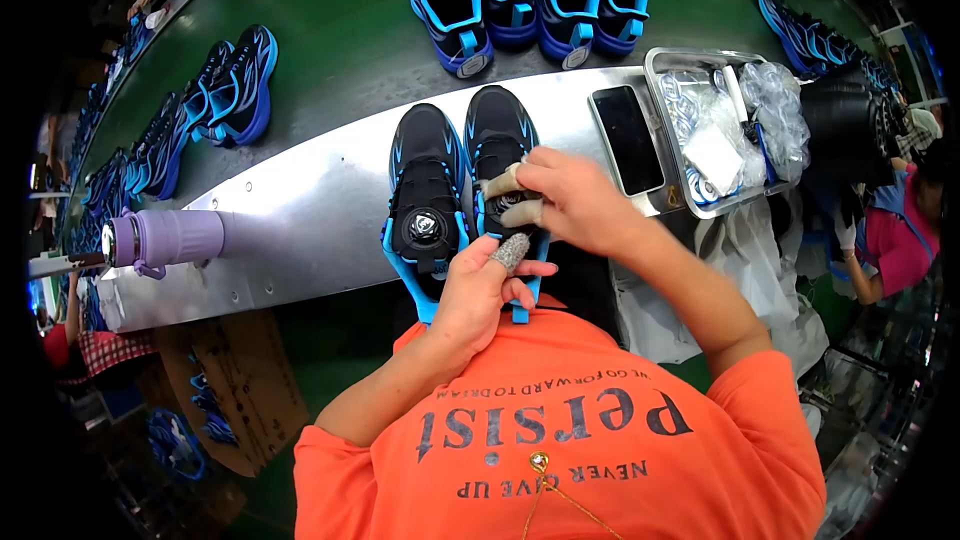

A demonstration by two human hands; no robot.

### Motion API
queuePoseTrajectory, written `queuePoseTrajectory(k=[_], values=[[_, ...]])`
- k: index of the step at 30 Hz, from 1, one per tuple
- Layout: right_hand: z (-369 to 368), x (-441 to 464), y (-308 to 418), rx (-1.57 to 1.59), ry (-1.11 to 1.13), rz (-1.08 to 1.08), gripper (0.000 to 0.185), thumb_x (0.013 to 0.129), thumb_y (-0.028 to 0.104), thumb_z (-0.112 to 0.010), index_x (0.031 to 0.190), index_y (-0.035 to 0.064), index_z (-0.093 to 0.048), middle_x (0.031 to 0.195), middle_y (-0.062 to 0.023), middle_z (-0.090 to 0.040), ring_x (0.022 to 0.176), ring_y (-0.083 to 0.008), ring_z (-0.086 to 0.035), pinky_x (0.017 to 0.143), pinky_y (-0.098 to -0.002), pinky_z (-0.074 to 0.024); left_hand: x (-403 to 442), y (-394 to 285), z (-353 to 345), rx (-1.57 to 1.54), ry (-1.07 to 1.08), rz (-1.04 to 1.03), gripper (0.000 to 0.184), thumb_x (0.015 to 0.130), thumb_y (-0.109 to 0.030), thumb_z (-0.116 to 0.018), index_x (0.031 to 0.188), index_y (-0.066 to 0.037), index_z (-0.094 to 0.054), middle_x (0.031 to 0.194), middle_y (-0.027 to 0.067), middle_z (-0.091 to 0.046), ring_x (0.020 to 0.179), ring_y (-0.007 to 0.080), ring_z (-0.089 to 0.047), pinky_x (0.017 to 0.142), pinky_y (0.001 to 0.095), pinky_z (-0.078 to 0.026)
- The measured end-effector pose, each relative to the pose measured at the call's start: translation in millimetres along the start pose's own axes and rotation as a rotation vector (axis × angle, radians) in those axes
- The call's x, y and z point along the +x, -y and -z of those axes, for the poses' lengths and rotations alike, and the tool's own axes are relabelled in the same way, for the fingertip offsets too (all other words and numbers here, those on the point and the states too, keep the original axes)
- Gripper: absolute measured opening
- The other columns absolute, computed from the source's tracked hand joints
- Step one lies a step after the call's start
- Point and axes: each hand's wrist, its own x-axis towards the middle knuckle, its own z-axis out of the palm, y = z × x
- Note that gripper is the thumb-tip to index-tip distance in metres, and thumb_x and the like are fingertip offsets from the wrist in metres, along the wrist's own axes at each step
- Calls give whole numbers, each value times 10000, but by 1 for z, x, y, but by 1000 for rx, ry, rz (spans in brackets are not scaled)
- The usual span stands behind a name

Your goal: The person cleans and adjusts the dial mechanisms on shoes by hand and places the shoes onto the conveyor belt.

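Two black-and-blue sneakers stand side by side on the metal ledge, toes pointing away from me. The left sneaker (425,185) has a round lacing dial (425,228) on its tongue. At the right sneaker (497,130), my right hand (580,205) pinches around the dial area, with pale covers on its fingertips. My left hand (478,290) is closed at the collar and tongue of this same shoe, a grey knitted cover on its thumb. The fingers partly hide the dial and tongue.
Near the right sneaker lies a phone (628,140), beside a tray (652,75) of plastic-wrapped small parts. A purple bottle (175,238) lies at the ledge's left end. More sneakers (450,15) stand on the green belt (335,0). A person (895,230) is at the right.
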Motion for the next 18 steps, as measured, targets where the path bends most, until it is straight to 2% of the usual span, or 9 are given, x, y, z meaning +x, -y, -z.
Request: queuePoseTrajectory(k=[1, 3, 6, 7, 9, 12, 15, 16, 18], values=[[-8, -4, 2, -82, -99, -9, 303, 797, 183, -755, 1082, 93, -704, 808, -113, -557, 791, -298, -601, 715, -390, -488, 0, 0, 1, -2, 6, -2, 220, 1028, -101, -483, 1194, 26, -550, 1104, 110, -616, 994, 243, -687, 525, 272, -536], [-8, -7, 8, -166, -91, -95, 296, 796, 191, -759, 1066, 85, -701, 855, -114, -561, 817, -294, -595, 724, -382, -484, 2, 0, 2, 0, 15, -5, 219, 1027, -104, -487, 1194, 25, -550, 1106, 109, -614, 996, 245, -686, 518, 273, -534], [9, 2, -3, -84, 28, 3, 320, 796, 199, -760, 1092, 92, -701, 902, -110, -558, 845, -289, -585, 737, -371, -480, 2, -1, 1, 22, 5, 10, 218, 1026, -102, -486, 1192, 24, -550, 1097, 108, -615, 999, 246, -686, 509, 273, -531], [14, 9, -12, -4, 20, 226, 313, 782, 231, -765, 1059, 99, -700, 889, -121, -548, 827, -320, -604, 714, -397, -493, 1, -2, -3, 31, -10, 19, 218, 1026, -98, -480, 1192, 24, -549, 1090, 109, -617, 1002, 246, -687, 507, 272, -531], [20, 11, -9, 186, 186, 151, 340, 789, 208, -754, 1110, 109, -700, 898, -124, -541, 852, -321, -609, 746, -396, -501, 3, -3, -6, 38, -27, 19, 219, 1025, -96, -476, 1192, 25, -548, 1087, 110, -619, 1006, 245, -686, 503, 272, -530], [3, 12, -7, 23, 88, 155, 301, 809, 206, -742, 1089, 107, -693, 900, -120, -549, 844, -318, -619, 744, -405, -510, 1, 0, 0, 17, -22, 4, 220, 1024, -104, -487, 1192, 25, -548, 1102, 115, -618, 1008, 246, -685, 499, 273, -530], [-18, -4, 4, -191, -124, -41, 270, 793, 251, -762, 995, 93, -679, 910, -111, -566, 795, -312, -632, 677, -406, -512, 3, 0, 4, -3, -3, 0, 223, 1024, -113, -503, 1193, 25, -548, 1120, 118, -616, 1007, 247, -684, 498, 274, -528], [-19, -6, 7, -143, -119, -116, 297, 776, 251, -771, 1018, 102, -685, 912, -109, -558, 817, -304, -621, 692, -398, -506, 3, -1, 4, 3, -4, 6, 223, 1024, -112, -501, 1193, 25, -548, 1122, 118, -617, 1006, 247, -685, 498, 274, -526], [-10, -4, -2, -17, -53, -21, 348, 775, 233, -775, 1089, 104, -696, 921, -107, -548, 865, -288, -583, 739, -375, -485, 3, -1, 2, 15, -17, 21, 220, 1024, -103, -488, 1193, 25, -548, 1117, 119, -619, 1004, 247, -685, 500, 273, -525]])
